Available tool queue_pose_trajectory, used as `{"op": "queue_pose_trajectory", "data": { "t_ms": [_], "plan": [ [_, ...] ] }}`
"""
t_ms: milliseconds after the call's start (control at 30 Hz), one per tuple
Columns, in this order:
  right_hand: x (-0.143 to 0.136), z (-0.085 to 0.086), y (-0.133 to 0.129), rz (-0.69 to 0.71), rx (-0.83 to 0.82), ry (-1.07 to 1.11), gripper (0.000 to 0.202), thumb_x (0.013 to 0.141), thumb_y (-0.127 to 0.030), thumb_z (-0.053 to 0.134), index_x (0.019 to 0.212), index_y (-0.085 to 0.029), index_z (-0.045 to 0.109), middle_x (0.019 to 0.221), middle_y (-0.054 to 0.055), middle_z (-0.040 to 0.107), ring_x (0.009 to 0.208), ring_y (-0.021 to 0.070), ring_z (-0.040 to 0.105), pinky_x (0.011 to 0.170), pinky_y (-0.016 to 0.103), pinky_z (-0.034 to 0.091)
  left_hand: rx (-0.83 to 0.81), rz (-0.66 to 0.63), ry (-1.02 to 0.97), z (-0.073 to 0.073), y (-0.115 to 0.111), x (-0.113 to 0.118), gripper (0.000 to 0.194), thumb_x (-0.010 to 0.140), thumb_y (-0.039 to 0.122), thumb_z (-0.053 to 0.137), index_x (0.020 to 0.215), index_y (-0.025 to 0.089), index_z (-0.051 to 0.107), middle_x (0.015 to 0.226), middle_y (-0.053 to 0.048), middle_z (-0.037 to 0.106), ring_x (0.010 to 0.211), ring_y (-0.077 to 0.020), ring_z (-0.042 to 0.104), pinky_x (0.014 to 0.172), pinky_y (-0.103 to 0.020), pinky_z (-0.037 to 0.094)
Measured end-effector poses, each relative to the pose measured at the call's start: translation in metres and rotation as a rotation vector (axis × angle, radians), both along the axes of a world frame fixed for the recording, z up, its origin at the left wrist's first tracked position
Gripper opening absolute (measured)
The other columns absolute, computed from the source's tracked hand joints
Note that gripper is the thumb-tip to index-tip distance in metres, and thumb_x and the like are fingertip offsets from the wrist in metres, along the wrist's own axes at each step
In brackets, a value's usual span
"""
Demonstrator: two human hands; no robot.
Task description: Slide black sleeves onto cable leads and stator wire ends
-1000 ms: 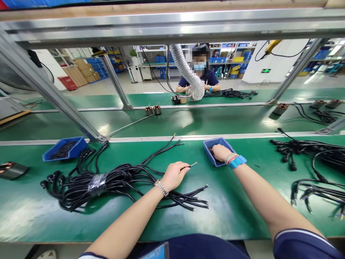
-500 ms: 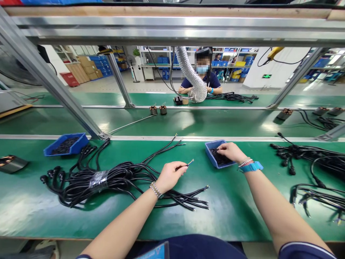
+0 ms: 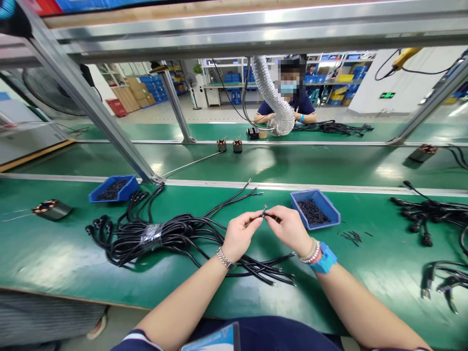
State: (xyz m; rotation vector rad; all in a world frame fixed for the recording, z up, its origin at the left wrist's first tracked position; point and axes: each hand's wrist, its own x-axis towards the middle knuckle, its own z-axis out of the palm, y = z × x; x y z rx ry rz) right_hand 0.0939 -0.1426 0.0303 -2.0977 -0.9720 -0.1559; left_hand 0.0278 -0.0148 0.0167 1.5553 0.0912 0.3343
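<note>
My left hand pinches the stripped end of a black cable, its thin wires sticking up past the fingertips. At those wires, my right hand is closed in a pinch; whatever lies between its fingers is too small and covered to make out. The fingertips of both hands nearly meet. Under and left of my left hand spreads a bundle of black cables, bound with clear tape. Just beyond my right hand is a blue bin of short black tube-like pieces.
Loose black pieces lie right of the bin. Another blue bin and a copper-wound motor core are at left, more black cables at right. A metal frame post rises at left. Across the bench sits a co-worker behind a silver duct.
My right hand has left the blue bin and come left to the wire end in my left hand. The view has swung, so the bench appears shifted to the right.
</note>
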Motion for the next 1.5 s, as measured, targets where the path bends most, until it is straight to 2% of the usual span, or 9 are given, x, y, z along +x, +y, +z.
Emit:
{"op": "queue_pose_trajectory", "data": {
  "t_ms": [133, 267, 333, 433, 533, 600, 933, 1200, 1500],
  "plan": [
    [-0.009, -0.003, 0.01, -0.041, -0.132, -0.166, 0.026, 0.082, -0.015, 0.037, 0.08, -0.014, 0.063, 0.085, 0.011, 0.062, 0.08, 0.0177, 0.057, 0.074, 0.029, 0.046, 0.126, 0.063, -0.03, -0.006, -0.002, -0.001, 0.023, 0.075, 0.024, 0.055, 0.094, 0.016, 0.064, 0.101, -0.006, 0.064, 0.094, -0.018, 0.058, 0.087, -0.032, 0.045],
    [-0.008, -0.006, 0.012, -0.087, -0.087, -0.099, 0.023, 0.08, -0.014, 0.04, 0.084, -0.016, 0.063, 0.087, 0.01, 0.064, 0.081, 0.0178, 0.059, 0.075, 0.03, 0.046, 0.136, 0.065, -0.023, -0.008, -0.001, 0.001, 0.022, 0.075, 0.025, 0.055, 0.092, 0.016, 0.065, 0.098, -0.006, 0.065, 0.092, -0.0188, 0.059, 0.086, -0.033, 0.045],
    [-0.003, -0.005, 0.01, -0.078, 0.008, 0.048, 0.018, 0.077, -0.017, 0.046, 0.082, -0.017, 0.064, 0.08, 0.007, 0.066, 0.073, 0.0169, 0.061, 0.071, 0.03, 0.048, 0.063, 0.055, 0.018, -0.007, 0.001, 0.001, 0.021, 0.073, 0.027, 0.056, 0.089, 0.015, 0.065, 0.094, -0.007, 0.066, 0.085, -0.0182, 0.06, 0.081, -0.033, 0.048],
    [0.006, 0.0, 0.004, -0.037, 0.311, 0.428, 0.014, 0.071, -0.026, 0.057, 0.078, -0.016, 0.063, 0.067, 0.004, 0.066, 0.058, 0.0149, 0.06, 0.06, 0.029, 0.05, -0.057, 0.063, 0.081, -0.004, 0.002, 0.001, 0.022, 0.07, 0.028, 0.059, 0.084, 0.012, 0.064, 0.083, -0.007, 0.066, 0.072, -0.0159, 0.061, 0.069, -0.029, 0.051],
    [0.011, 0.008, 0.0, 0.031, 0.619, 0.703, 0.019, 0.065, -0.028, 0.064, 0.078, -0.014, 0.062, 0.066, 0.003, 0.065, 0.057, 0.0137, 0.06, 0.057, 0.029, 0.051, -0.021, 0.079, 0.08, -0.003, 0.004, 0.0, 0.018, 0.068, 0.027, 0.061, 0.077, 0.012, 0.065, 0.073, -0.004, 0.061, 0.061, -0.0118, 0.057, 0.057, -0.023, 0.05],
    [0.01, 0.011, -0.001, 0.051, 0.68, 0.739, 0.019, 0.064, -0.027, 0.066, 0.077, -0.013, 0.062, 0.064, 0.003, 0.065, 0.055, 0.0123, 0.059, 0.055, 0.027, 0.05, 0.039, 0.079, 0.068, -0.003, 0.004, 0.0, 0.017, 0.068, 0.027, 0.06, 0.076, 0.013, 0.065, 0.071, -0.003, 0.059, 0.056, -0.0096, 0.053, 0.052, -0.021, 0.048],
    [0.004, 0.016, 0.0, 0.021, 0.561, 0.63, 0.018, 0.065, -0.029, 0.064, 0.075, -0.013, 0.063, 0.061, 0.003, 0.065, 0.051, 0.011, 0.057, 0.052, 0.026, 0.048, 0.089, 0.055, 0.086, -0.004, 0.005, 0.0, 0.018, 0.069, 0.029, 0.06, 0.077, 0.014, 0.066, 0.071, -0.003, 0.058, 0.054, -0.009, 0.051, 0.05, -0.02, 0.046],
    [0.004, 0.019, -0.003, 0.019, 0.54, 0.612, 0.017, 0.066, -0.028, 0.063, 0.075, -0.013, 0.063, 0.06, 0.003, 0.063, 0.05, 0.0107, 0.056, 0.051, 0.025, 0.048, 0.089, 0.044, 0.081, -0.002, 0.003, 0.0, 0.016, 0.069, 0.026, 0.059, 0.077, 0.013, 0.066, 0.071, -0.003, 0.057, 0.054, -0.0085, 0.051, 0.049, -0.019, 0.046],
    [-0.006, 0.003, 0.005, 0.032, 0.482, 0.652, 0.017, 0.064, -0.026, 0.065, 0.074, -0.013, 0.061, 0.056, 0.0, 0.06, 0.048, 0.0096, 0.053, 0.048, 0.023, 0.046, 0.053, 0.065, 0.067, -0.005, 0.002, 0.0, 0.015, 0.068, 0.026, 0.061, 0.074, 0.012, 0.064, 0.07, -0.003, 0.057, 0.054, -0.0089, 0.052, 0.051, -0.021, 0.046]
  ]
}}
